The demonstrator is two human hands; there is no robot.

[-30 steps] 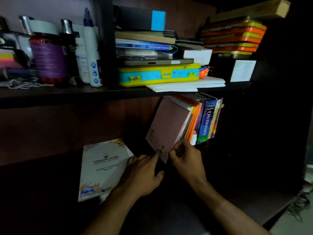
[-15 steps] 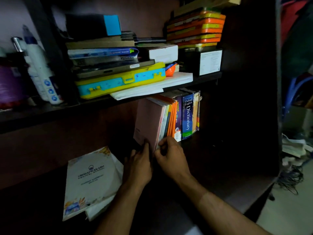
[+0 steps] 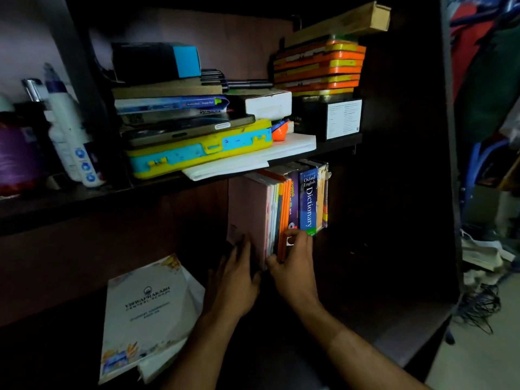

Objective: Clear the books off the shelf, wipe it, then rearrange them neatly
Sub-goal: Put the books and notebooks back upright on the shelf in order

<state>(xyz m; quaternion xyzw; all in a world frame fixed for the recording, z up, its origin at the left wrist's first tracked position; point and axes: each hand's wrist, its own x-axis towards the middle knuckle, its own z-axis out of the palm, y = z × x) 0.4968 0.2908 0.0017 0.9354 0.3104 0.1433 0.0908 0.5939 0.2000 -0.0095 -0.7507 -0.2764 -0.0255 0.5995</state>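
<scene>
A row of upright books stands on the dark lower shelf, with a pink notebook at its left end and a blue Oxford dictionary near its right. My left hand lies flat against the pink notebook's cover, fingers straight. My right hand grips the bottom of the orange and white book spines, thumb at the left and fingers curled over the front. A white school booklet lies flat on the shelf to the left, on top of loose papers.
The upper shelf holds a yellow-blue case, stacked books and boxes, an orange-yellow stack, white bottles and a purple jar. A dark side panel bounds the unit; clutter and cables lie on the floor at right.
The pink notebook went from leaning left to upright against the row. My left hand moved flat onto its cover, and my right hand shifted onto the orange spines.
</scene>
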